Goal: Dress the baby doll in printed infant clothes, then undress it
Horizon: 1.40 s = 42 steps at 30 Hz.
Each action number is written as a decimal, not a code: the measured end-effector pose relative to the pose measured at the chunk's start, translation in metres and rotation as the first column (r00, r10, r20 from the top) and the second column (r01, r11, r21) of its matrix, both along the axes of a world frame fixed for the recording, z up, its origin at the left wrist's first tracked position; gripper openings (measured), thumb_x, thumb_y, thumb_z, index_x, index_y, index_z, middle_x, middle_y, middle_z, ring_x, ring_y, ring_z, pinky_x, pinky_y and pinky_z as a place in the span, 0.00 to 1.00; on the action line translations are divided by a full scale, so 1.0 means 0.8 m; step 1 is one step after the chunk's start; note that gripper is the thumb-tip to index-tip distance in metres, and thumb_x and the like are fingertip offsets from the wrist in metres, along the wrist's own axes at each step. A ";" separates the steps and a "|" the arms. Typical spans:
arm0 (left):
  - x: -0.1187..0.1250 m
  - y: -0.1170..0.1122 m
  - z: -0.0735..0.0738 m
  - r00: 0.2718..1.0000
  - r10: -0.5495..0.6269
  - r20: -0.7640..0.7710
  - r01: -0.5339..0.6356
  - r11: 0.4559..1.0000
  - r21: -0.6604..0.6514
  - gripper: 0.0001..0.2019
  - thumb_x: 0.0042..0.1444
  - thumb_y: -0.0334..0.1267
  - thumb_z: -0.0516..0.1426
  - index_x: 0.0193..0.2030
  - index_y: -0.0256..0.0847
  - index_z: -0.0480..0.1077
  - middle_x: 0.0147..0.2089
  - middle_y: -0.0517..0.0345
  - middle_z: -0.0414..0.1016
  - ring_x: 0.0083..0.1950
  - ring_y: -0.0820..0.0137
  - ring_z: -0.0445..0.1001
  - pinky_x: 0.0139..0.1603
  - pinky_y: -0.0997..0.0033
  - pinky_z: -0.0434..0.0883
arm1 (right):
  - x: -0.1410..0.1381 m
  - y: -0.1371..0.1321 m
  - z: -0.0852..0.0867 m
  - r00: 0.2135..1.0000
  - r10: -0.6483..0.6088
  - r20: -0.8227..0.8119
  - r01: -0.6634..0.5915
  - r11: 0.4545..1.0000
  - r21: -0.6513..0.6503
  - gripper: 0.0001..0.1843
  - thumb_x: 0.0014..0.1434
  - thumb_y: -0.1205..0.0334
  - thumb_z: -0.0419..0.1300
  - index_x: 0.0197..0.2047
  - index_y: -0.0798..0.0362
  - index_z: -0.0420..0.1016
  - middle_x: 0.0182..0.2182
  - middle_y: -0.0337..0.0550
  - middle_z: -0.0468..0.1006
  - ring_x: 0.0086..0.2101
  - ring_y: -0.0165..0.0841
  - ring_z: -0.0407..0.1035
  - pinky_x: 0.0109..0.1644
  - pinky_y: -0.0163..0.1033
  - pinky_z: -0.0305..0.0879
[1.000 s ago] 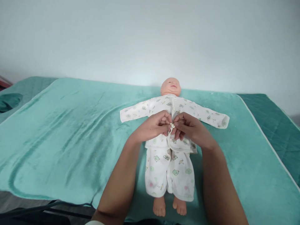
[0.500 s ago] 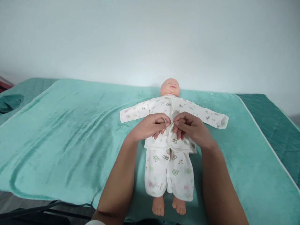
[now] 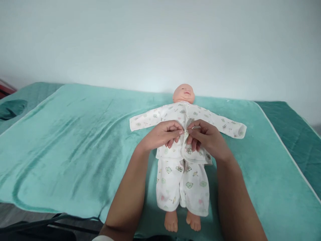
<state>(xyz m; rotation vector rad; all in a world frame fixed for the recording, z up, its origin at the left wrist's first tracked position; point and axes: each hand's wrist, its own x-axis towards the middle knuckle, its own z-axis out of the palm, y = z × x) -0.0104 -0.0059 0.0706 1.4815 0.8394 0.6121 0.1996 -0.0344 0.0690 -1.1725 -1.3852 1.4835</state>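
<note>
A baby doll (image 3: 184,92) lies on its back on a teal blanket (image 3: 75,140), arms spread, bare feet toward me. It wears a white printed shirt (image 3: 213,120) and matching trousers (image 3: 183,187). My left hand (image 3: 164,135) and my right hand (image 3: 205,137) meet over the doll's chest. Both pinch the shirt's front edges together at a small button (image 3: 186,133) between my fingertips. Their fingers are curled and closed on the cloth.
The blanket covers a darker green mattress (image 3: 291,134) that shows at the right and far left. A pale wall (image 3: 160,43) stands behind the doll's head. Dark cables or bars (image 3: 37,224) run below the blanket's near edge at bottom left.
My hands stay pinched at the chest; the button stood clear between my fingertips a second ago and now sits tighter between the shirt edges. The view shifted slightly.
</note>
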 end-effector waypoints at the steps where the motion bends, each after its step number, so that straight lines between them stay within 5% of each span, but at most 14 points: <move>1: 0.001 0.000 -0.002 1.000 0.007 0.018 -0.007 1.000 -0.002 0.09 0.63 0.45 0.58 0.40 0.41 0.72 0.29 0.63 0.71 0.22 0.78 0.68 0.21 0.78 0.64 | 0.000 0.000 0.000 1.000 -0.017 -0.016 0.018 1.000 0.015 0.12 0.63 0.51 0.63 0.42 0.50 0.72 0.23 0.37 0.79 0.18 0.30 0.71 0.19 0.32 0.64; 3: 0.004 0.002 -0.008 0.992 0.080 0.097 -0.083 0.996 0.033 0.08 0.63 0.44 0.58 0.40 0.41 0.71 0.28 0.64 0.71 0.21 0.78 0.68 0.20 0.77 0.64 | 0.000 0.000 -0.003 0.994 -0.087 -0.064 0.092 0.993 0.078 0.09 0.63 0.54 0.64 0.41 0.49 0.72 0.22 0.36 0.78 0.17 0.29 0.69 0.18 0.32 0.62; 5: 0.009 0.004 -0.015 0.943 0.245 0.226 -0.277 0.953 0.122 0.06 0.64 0.42 0.57 0.41 0.42 0.71 0.28 0.64 0.71 0.23 0.77 0.70 0.24 0.75 0.68 | -0.001 0.002 -0.007 0.969 -0.204 -0.136 0.227 0.958 0.177 0.06 0.63 0.56 0.63 0.39 0.49 0.72 0.23 0.35 0.77 0.19 0.28 0.68 0.20 0.33 0.63; 8: 0.019 0.007 -0.024 0.832 0.449 0.326 -0.544 0.776 0.318 0.05 0.65 0.40 0.56 0.44 0.43 0.72 0.33 0.61 0.76 0.35 0.73 0.76 0.38 0.72 0.74 | -0.005 0.007 -0.016 0.890 -0.401 -0.216 0.453 0.823 0.343 0.03 0.63 0.60 0.63 0.39 0.48 0.74 0.32 0.37 0.80 0.30 0.31 0.74 0.34 0.37 0.72; 11: 0.025 0.009 -0.029 0.859 0.451 0.243 -0.504 0.659 0.559 0.10 0.67 0.39 0.53 0.49 0.44 0.74 0.48 0.55 0.80 0.52 0.69 0.77 0.52 0.66 0.73 | -0.010 0.012 -0.023 0.870 -0.477 -0.123 0.464 0.711 0.529 0.03 0.64 0.62 0.61 0.40 0.48 0.76 0.44 0.42 0.81 0.47 0.37 0.75 0.53 0.46 0.72; 15: 0.031 0.012 -0.034 0.932 0.348 0.102 -0.295 0.563 0.772 0.16 0.71 0.38 0.47 0.58 0.46 0.71 0.61 0.53 0.76 0.67 0.64 0.68 0.68 0.56 0.65 | -0.014 0.015 -0.030 0.872 -0.476 0.116 0.276 0.674 0.685 0.09 0.66 0.63 0.57 0.47 0.46 0.78 0.54 0.44 0.78 0.55 0.39 0.71 0.61 0.52 0.66; 18: 0.035 0.017 -0.038 0.940 0.341 -0.004 -0.193 0.541 0.819 0.18 0.71 0.39 0.45 0.61 0.48 0.70 0.63 0.55 0.75 0.70 0.64 0.65 0.70 0.53 0.63 | -0.015 0.018 -0.036 0.859 -0.469 0.204 0.207 0.684 0.699 0.14 0.66 0.63 0.58 0.53 0.45 0.76 0.59 0.45 0.74 0.59 0.40 0.67 0.64 0.53 0.63; 25: 0.037 0.022 -0.045 0.910 0.405 0.082 -0.299 0.508 0.807 0.14 0.69 0.34 0.50 0.53 0.46 0.75 0.53 0.56 0.81 0.60 0.67 0.74 0.63 0.58 0.70 | -0.012 0.021 -0.041 0.870 -0.457 0.186 0.231 0.711 0.664 0.11 0.65 0.63 0.59 0.49 0.45 0.78 0.58 0.43 0.75 0.58 0.39 0.68 0.63 0.52 0.65; 34: 0.037 0.020 -0.047 0.884 0.441 0.151 -0.388 0.515 0.764 0.12 0.66 0.31 0.53 0.48 0.45 0.77 0.50 0.56 0.81 0.57 0.68 0.77 0.61 0.61 0.73 | -0.011 0.021 -0.041 0.852 -0.504 0.143 0.288 0.679 0.676 0.08 0.64 0.63 0.60 0.42 0.46 0.81 0.53 0.43 0.79 0.52 0.38 0.73 0.51 0.46 0.71; 42: 0.037 0.019 -0.046 0.880 0.466 0.091 -0.338 0.483 0.808 0.14 0.66 0.31 0.52 0.49 0.45 0.77 0.50 0.56 0.82 0.57 0.68 0.76 0.61 0.60 0.73 | -0.007 0.021 -0.040 0.869 -0.471 0.155 0.239 0.672 0.700 0.08 0.65 0.61 0.61 0.40 0.47 0.82 0.53 0.43 0.79 0.53 0.38 0.72 0.59 0.50 0.67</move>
